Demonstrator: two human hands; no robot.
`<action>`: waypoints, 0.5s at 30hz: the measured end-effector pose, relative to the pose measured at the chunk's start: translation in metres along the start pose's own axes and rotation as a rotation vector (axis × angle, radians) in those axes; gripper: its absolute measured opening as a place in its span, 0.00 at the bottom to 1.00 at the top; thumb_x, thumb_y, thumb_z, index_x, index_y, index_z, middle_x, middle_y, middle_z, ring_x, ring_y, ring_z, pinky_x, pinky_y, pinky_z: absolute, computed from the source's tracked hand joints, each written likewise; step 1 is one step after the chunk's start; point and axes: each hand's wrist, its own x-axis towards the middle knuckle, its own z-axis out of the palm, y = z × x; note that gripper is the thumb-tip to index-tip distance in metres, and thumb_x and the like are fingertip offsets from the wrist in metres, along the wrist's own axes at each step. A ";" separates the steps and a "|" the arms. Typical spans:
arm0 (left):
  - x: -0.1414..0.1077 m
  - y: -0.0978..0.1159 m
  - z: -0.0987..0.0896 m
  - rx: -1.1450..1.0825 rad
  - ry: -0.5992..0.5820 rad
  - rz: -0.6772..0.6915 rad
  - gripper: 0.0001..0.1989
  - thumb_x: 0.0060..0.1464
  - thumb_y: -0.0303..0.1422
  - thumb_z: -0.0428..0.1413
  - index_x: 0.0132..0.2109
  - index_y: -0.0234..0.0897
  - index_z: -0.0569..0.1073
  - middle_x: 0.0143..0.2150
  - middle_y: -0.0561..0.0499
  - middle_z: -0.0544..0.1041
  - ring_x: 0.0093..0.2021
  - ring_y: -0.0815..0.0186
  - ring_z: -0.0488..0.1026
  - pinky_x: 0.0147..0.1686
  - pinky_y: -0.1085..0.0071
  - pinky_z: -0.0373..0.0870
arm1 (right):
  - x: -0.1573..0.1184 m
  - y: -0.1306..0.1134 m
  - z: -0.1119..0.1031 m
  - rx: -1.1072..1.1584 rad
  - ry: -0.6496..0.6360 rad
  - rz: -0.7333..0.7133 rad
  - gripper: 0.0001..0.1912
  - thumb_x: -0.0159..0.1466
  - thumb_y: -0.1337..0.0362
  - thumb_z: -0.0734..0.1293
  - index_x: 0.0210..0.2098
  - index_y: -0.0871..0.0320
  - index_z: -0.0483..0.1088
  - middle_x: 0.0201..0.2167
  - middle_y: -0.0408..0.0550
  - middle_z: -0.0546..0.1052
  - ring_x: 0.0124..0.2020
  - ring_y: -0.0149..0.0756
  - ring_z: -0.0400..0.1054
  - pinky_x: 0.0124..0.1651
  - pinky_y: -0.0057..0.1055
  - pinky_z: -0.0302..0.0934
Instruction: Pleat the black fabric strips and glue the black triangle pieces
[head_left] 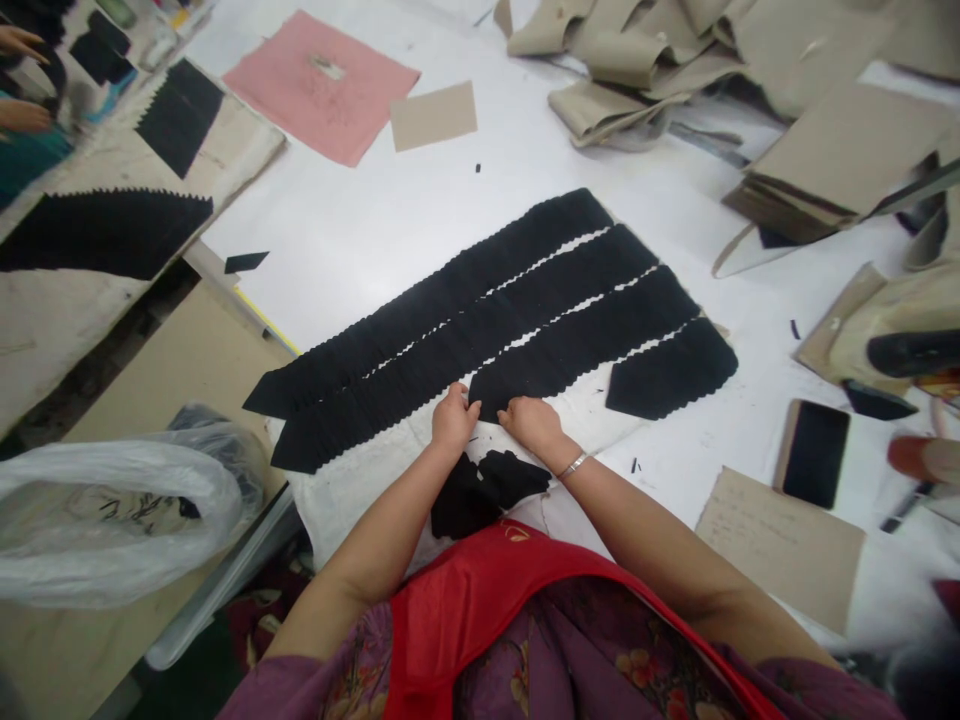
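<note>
Black pieces lie flat in overlapping rows on the white worktop, zigzag edges out, slanting from lower left to upper right. You're at the near end of the third row, both hands on the end piece. Left hand: fingers curled in at its left edge. Right hand: fingers curled at its lower right edge. Can't tell if either one really pinches the cloth or just presses it; fingertips too small to read.

To do this well: square the piece by both edges at once, light touch, so it doesn't skew. Match its zigzag side to the line of the row and give it the same overlap as its neighbours. Pull hard and the cloth could likely stretch or drag the stack along. Mind the narrow white gap to the second row; letting teeth cross it would muddle the rows. Short fourth row sits to the right, so watch your right wrist and its bracelet don't snag anything. Loose black pile lies between your forearms, just in front of the red apron; lift sleeves clear. Tiny scraps nearby: best not trapped underneath.
</note>
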 end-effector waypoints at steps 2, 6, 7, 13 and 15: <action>0.000 -0.001 -0.005 0.035 0.013 0.018 0.15 0.48 0.34 0.56 0.44 0.38 0.66 0.26 0.53 0.69 0.31 0.64 0.68 0.35 0.70 0.61 | -0.004 -0.001 -0.003 -0.006 0.017 0.006 0.18 0.61 0.54 0.60 0.34 0.63 0.73 0.34 0.61 0.76 0.39 0.43 0.69 0.40 0.32 0.58; -0.008 -0.007 -0.024 0.015 0.031 0.078 0.12 0.51 0.37 0.54 0.43 0.38 0.68 0.25 0.54 0.68 0.31 0.65 0.68 0.36 0.71 0.61 | -0.023 0.004 -0.010 -0.029 -0.010 -0.027 0.19 0.62 0.51 0.59 0.33 0.61 0.72 0.31 0.57 0.76 0.37 0.42 0.69 0.38 0.31 0.57; -0.012 -0.010 -0.030 0.005 0.001 0.104 0.10 0.51 0.36 0.53 0.40 0.39 0.69 0.25 0.54 0.68 0.31 0.66 0.67 0.36 0.72 0.61 | -0.030 0.008 -0.011 -0.031 -0.040 -0.054 0.19 0.62 0.51 0.59 0.32 0.60 0.72 0.30 0.56 0.75 0.36 0.41 0.69 0.36 0.30 0.57; -0.053 -0.021 -0.038 -0.044 -0.379 0.276 0.05 0.49 0.33 0.54 0.30 0.39 0.74 0.30 0.51 0.73 0.32 0.66 0.68 0.36 0.72 0.62 | -0.071 0.027 0.008 -0.027 -0.092 -0.215 0.14 0.56 0.59 0.67 0.41 0.58 0.68 0.38 0.53 0.73 0.37 0.40 0.67 0.36 0.29 0.55; -0.066 -0.021 -0.029 -0.076 -0.423 0.282 0.05 0.47 0.33 0.56 0.32 0.39 0.74 0.30 0.52 0.73 0.31 0.66 0.67 0.35 0.72 0.62 | -0.079 0.029 0.018 -0.037 -0.064 -0.214 0.14 0.56 0.61 0.67 0.41 0.59 0.66 0.38 0.54 0.72 0.38 0.39 0.66 0.37 0.29 0.55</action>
